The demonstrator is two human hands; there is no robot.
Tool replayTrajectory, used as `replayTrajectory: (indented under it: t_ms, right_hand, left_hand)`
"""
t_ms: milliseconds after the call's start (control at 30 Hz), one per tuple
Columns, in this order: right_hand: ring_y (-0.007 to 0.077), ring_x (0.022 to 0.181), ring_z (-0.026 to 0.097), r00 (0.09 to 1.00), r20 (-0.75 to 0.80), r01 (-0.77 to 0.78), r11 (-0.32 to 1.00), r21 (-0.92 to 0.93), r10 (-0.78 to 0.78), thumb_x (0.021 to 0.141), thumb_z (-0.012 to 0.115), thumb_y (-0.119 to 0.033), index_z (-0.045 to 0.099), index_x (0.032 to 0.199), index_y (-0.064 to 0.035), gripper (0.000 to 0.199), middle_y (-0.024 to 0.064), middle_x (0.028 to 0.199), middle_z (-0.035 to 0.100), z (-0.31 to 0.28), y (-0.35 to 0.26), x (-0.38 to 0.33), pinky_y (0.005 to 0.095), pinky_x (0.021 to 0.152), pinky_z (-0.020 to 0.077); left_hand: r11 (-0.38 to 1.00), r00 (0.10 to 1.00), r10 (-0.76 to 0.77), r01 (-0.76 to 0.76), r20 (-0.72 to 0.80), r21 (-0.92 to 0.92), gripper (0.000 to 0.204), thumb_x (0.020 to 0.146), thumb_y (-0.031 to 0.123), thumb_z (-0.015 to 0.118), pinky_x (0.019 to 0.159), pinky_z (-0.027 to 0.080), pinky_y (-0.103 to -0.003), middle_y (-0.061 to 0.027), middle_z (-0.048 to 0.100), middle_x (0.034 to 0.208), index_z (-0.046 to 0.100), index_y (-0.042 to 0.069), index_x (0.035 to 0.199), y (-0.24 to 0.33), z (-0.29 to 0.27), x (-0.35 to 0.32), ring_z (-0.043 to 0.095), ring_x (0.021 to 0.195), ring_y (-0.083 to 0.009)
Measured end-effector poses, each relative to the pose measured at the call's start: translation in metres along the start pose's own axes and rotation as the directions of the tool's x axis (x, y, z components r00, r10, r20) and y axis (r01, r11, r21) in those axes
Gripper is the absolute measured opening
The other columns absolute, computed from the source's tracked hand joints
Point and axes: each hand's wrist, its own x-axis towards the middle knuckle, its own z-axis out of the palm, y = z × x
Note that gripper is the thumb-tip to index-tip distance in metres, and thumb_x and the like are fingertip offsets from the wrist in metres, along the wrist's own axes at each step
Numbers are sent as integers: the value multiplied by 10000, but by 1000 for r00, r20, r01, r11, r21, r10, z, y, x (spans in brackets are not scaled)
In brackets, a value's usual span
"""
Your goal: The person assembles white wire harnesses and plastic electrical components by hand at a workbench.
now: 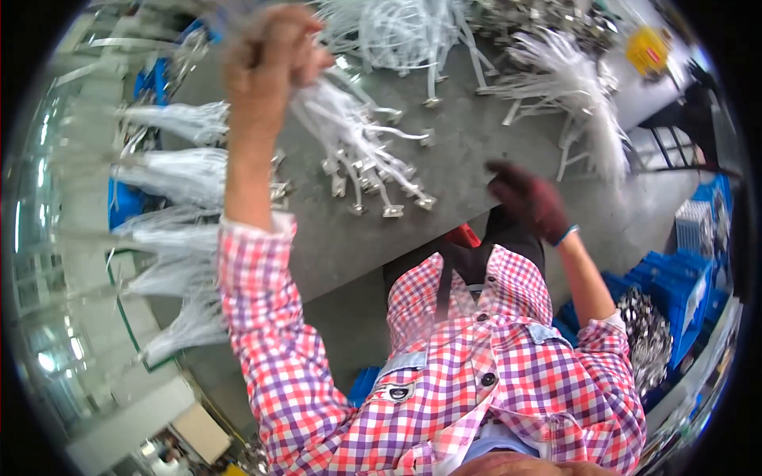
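At the upper left of the table, my bare left hand [274,51] is raised, its fingers closed round a bundle of white cords with metal end pieces [349,131]. The metal ends fan out over the grey tabletop [317,246]. Motion blurs the hand, and the top of the bundle is hard to make out. My right hand [532,198] wears a dark red glove and hovers by the table's near edge. Its fingers look loosely stretched out, with nothing visible in them, though they are somewhat blurred.
Looped white cords [389,32] lie at the far side, with another loose bundle [579,95] to their right. Several tied bundles [178,170] line the left edge. A yellow box [647,51] stands far right. Blue bins [675,301] and metal parts [644,333] are at lower right.
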Motion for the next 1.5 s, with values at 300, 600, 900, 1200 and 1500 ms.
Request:
replayTrajectory:
  t_ms: [300, 600, 900, 1200, 1500]
  right_hand:
    - [342, 862, 625, 991, 56, 130, 975, -180, -122, 841, 592, -315, 577, 1138, -136, 347, 144, 963, 644, 59, 59, -64, 416, 753, 505]
    - [347, 822, 622, 991, -13, 127, 961, -246, -134, 831, 588, -288, 585, 1087, -111, 311, 154, 899, 640, 55, 66, -58, 423, 686, 496]
    - [311, 761, 614, 805, -414, 177, 839, -515, -424, 802, 616, -164, 596, 1124, -122, 325, 134, 833, 614, -15, 68, -3, 402, 638, 495]
    - [338, 703, 581, 825, -105, 39, 240, -970, -556, 833, 524, -168, 618, 1093, -160, 277, 122, 790, 558, -121, 67, 100, 443, 571, 446]
    - [89, 880, 579, 783, -343, 597, 782, 180, -519, 874, 610, -73, 650, 1059, -49, 191, 24, 981, 639, -100, -61, 79, 258, 774, 475]
  left_hand:
    - [991, 986, -25, 46, -164, 123, 206, 906, 171, 584, 824, 515, -381, -4, 455, 596, 577, 5, 1027, 31, 2, 1, 489, 572, -100]
    - [996, 974, -44, 25, -222, -86, 204, 930, 198, 558, 522, 298, -220, 49, 358, 556, 581, 7, 995, 29, -16, -8, 291, 474, -30]
    - [981, 874, -163, 96, -457, -167, 258, 935, 269, 559, 493, 250, -215, 57, 255, 509, 571, 12, 935, 34, -12, -15, 256, 461, -39]
    - [997, 891, -75, 66, -448, -36, 279, 956, 269, 519, 466, 241, -211, 58, 265, 499, 544, 3, 877, 22, -6, -27, 224, 431, -28]
    - [997, 870, -72, 74, -488, -15, 231, 925, 211, 548, 454, 243, -211, 54, 284, 539, 551, -16, 886, 31, 0, -23, 248, 455, -27]
